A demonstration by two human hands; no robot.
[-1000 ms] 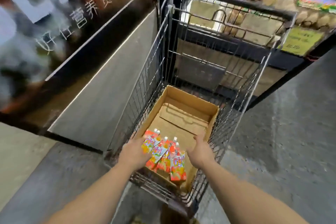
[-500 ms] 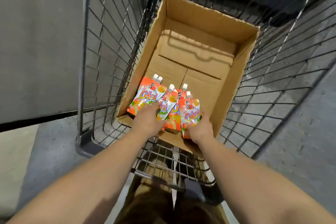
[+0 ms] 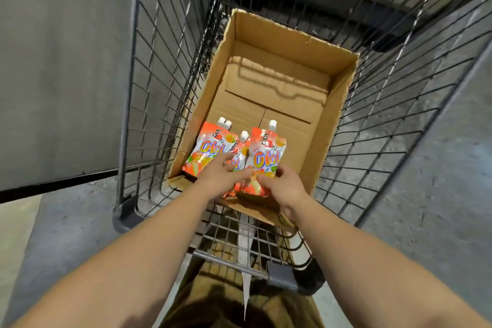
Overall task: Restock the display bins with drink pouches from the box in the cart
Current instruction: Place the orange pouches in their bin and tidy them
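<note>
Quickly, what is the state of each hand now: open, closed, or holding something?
Left hand: fingers lie fairly straight on the drink pouches; no clear grip.
Right hand: holds the front pouch at its lower end.

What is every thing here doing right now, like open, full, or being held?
Cardboard box: open, mostly empty, in cart.
Drink pouches: capped, bunched at box's near end.
Left hand: resting on pouches.
Right hand: gripping the right pouch.
Shopping cart: holding the box.
</note>
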